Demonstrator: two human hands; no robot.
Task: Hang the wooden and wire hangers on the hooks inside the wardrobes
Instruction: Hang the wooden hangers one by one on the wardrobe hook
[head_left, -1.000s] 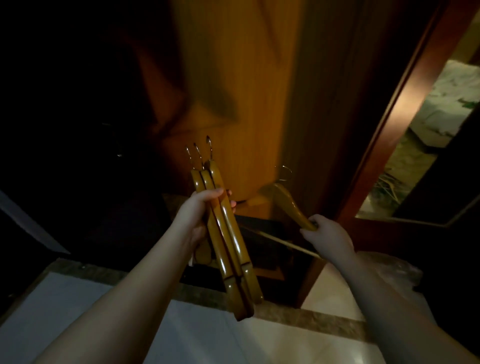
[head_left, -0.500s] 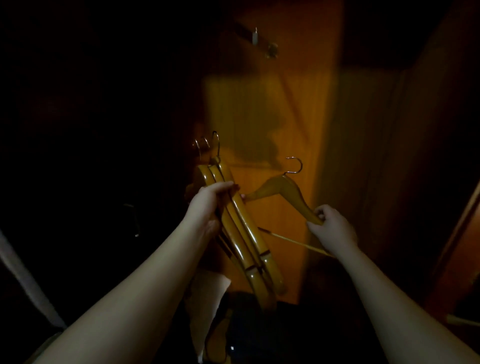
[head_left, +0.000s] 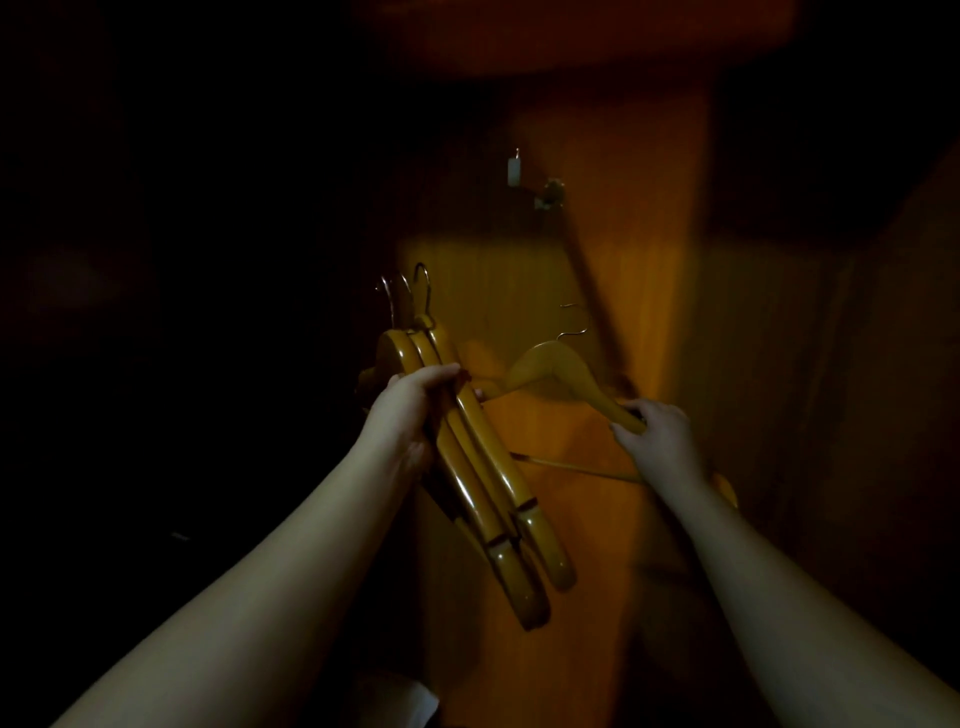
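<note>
Above and between my hands, a wall hook waits on the wardrobe panel. My left hand grips a bundle of wooden hangers; my right hand holds a single hanger by its arm — next, I judge, lift its wire loop onto that hook.

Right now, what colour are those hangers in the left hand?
Honey-yellow varnished wood, seen in the head view: the bundled hangers in the left hand.
</note>
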